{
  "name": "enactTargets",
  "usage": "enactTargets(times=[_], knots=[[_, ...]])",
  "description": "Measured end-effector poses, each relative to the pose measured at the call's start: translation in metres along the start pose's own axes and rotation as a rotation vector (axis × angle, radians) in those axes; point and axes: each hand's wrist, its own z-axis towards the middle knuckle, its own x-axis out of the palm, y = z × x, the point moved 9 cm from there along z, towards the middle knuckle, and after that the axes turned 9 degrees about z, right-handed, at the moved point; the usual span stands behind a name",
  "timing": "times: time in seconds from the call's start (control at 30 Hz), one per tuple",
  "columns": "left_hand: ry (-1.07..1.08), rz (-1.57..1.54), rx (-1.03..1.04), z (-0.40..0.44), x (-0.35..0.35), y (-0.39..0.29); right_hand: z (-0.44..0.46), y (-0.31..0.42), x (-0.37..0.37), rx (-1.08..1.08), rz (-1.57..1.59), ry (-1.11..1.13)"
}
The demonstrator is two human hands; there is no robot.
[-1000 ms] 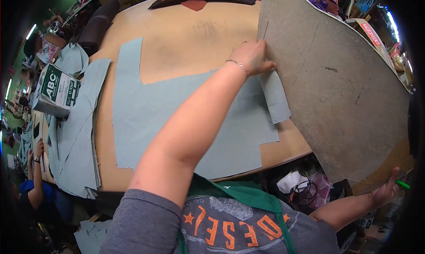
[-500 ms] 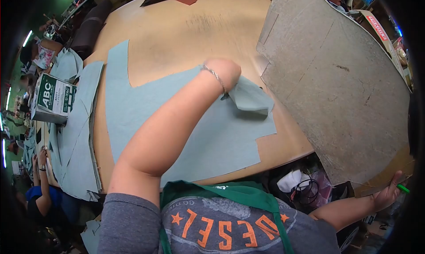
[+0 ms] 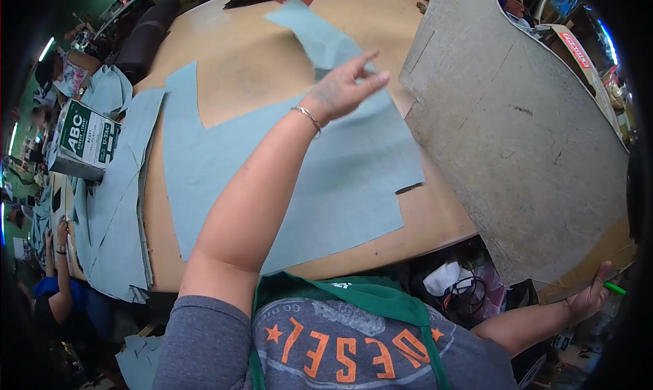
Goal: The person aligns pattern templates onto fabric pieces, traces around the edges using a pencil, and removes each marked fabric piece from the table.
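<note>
Left of the big grey curved-edge board (image 3: 510, 138), probably steadied aside for access by the right hand (image 3: 585, 300) (grip unclear, slim green pen (image 3: 615, 289) at fingers), pale blue-green fabric sheet (image 3: 340, 193) is laid flat, left hand (image 3: 338, 93) spread above, beside loose matching strip (image 3: 299, 24).

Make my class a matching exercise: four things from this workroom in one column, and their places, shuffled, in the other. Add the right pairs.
Things
1. Box marked ABC
2. Bracelet
3. Wide pale blue piece
4. Large grey board

Places
A. Spread under the left forearm
B. Around the left wrist
C. At the right side of the table
D. On layered sheets

Right pairs: 1-D, 2-B, 3-A, 4-C
</note>
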Motion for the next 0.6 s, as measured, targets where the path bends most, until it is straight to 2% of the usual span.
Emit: enactTargets(times=[0.1,0.2,0.23,0.3,0.5,0.6], knots=[[-0.072,0.446,0.091,-0.003,0.009,0.040,-0.003,0.003,0.001,-0.008,-0.019,-0.016],[-0.094,0.964,-0.122,-0.040,0.024,0.047,-0.007,0.004,0.005,0.017,-0.002,-0.034],[-0.030,0.991,-0.138,-0.046,0.033,0.054,-0.007,0.003,0.006,0.025,0.014,-0.035],[-0.032,1.037,-0.133,-0.051,0.039,0.058,-0.007,0.001,0.007,0.040,0.046,-0.034],[0.062,1.025,-0.057,-0.070,0.055,0.051,-0.015,0.029,0.030,-0.110,-0.082,-0.047],[0.077,0.999,-0.019,-0.078,0.069,0.042,0.005,0.032,-0.017,-0.154,-0.235,-0.105]])
